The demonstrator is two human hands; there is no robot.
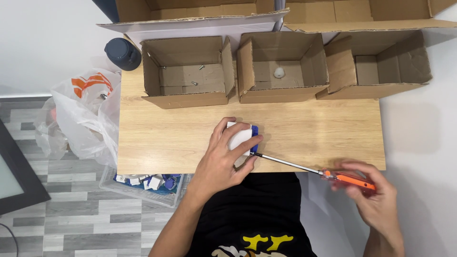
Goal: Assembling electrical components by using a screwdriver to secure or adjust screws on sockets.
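My left hand (223, 159) presses down on a small white and blue plastic part (242, 137) lying on the wooden table (309, 128). My right hand (372, 194) grips the orange handle of a screwdriver (347, 179) off the table's front right corner. Its long metal shaft runs left, and the tip meets the part's near edge beside my left thumb.
Three open cardboard boxes line the table's far edge: the left box (185, 74) holds a few screws, the middle box (282, 69) a small white piece, the right box (381, 66) nothing visible. A plastic bag (83, 119), a dark round speaker (123, 53) and a clear bin of parts (147, 185) sit at left.
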